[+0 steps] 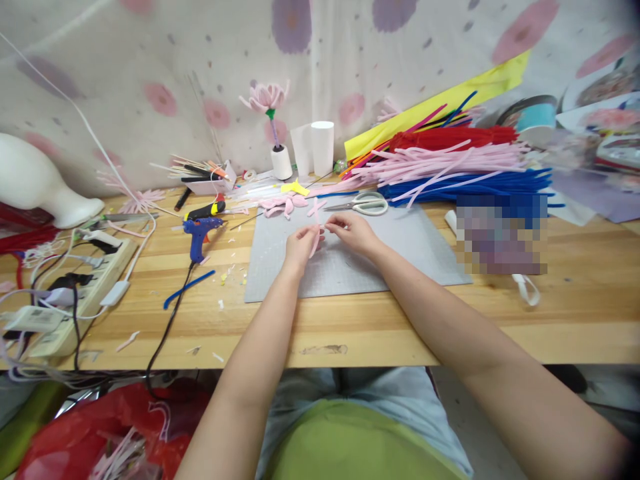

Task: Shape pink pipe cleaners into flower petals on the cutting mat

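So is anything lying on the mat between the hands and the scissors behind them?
Nothing visible. Both hands, left and right, hold a pink pipe cleaner over the grey mat; the scissors lie just beyond, bare mat between.

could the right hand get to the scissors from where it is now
Probably yes. The right hand is pinching a pink pipe cleaner together with the left hand over the grey mat, and the scissors lie just beyond it with nothing between. It would need to let go first.
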The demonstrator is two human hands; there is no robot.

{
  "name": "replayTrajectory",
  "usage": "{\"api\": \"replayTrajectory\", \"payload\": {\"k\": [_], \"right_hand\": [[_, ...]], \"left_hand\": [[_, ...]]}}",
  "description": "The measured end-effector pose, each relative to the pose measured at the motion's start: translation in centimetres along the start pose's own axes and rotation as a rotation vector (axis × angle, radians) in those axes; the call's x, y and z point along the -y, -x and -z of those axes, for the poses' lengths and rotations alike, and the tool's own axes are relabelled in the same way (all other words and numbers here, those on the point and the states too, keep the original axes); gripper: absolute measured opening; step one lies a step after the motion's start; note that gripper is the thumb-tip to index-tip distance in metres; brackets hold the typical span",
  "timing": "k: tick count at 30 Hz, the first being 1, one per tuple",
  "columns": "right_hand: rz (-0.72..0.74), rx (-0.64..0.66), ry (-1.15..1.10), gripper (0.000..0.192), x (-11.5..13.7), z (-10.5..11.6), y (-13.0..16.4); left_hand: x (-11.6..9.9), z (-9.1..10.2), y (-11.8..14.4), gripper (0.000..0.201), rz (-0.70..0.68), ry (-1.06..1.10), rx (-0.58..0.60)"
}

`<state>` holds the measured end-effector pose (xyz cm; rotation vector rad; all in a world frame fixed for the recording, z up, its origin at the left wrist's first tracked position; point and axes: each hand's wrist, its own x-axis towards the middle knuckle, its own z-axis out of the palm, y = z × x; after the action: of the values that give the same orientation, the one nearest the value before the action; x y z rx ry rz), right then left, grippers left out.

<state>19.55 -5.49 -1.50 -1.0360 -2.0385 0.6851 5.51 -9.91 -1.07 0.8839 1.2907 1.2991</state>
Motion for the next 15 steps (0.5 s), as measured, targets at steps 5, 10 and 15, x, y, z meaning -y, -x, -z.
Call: {"api": "replayTrajectory", "payload": {"k": [5, 10, 15], "right_hand": [[0.084, 0.015, 0.087, 0.015, 0.3, 0.2, 0.1], [0.138, 0.044, 0.083, 0.014, 0.5, 0.2, 0.3], [0.059, -0.014, 0.08, 0.015, 0.9, 0.0, 0.4]], "left_hand": [[-1.5, 2.1, -0.1, 0.026, 0.098, -0.038, 0.163], [-1.2, 2.4, 0.0, 0.022, 0.042, -0.14, 0.165], [-0.2, 1.4, -0.1, 0.021, -0.03, -0.197, 0.144]]}}
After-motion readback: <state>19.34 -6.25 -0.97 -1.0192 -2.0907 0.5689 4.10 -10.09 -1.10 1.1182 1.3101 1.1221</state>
